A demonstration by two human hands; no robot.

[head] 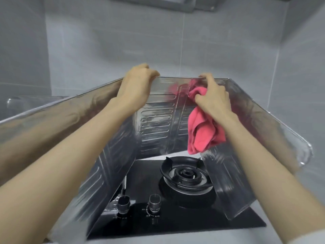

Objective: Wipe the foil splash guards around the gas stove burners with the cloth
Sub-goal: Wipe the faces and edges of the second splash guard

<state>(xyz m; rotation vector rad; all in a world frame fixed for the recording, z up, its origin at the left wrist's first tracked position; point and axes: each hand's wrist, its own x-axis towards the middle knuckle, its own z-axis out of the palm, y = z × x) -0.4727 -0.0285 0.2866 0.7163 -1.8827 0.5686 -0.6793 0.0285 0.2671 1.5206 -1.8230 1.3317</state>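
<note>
Nearest, two knobs sit on the black stove top, with a burner just behind them to the right. A foil splash guard stands around the burner on three sides. The right hand has its fingers curled round a bunched pink cloth, high against the back panel. The left hand hooks its fingers over the guard's top edge. Grey wall tiles rise behind.
</note>
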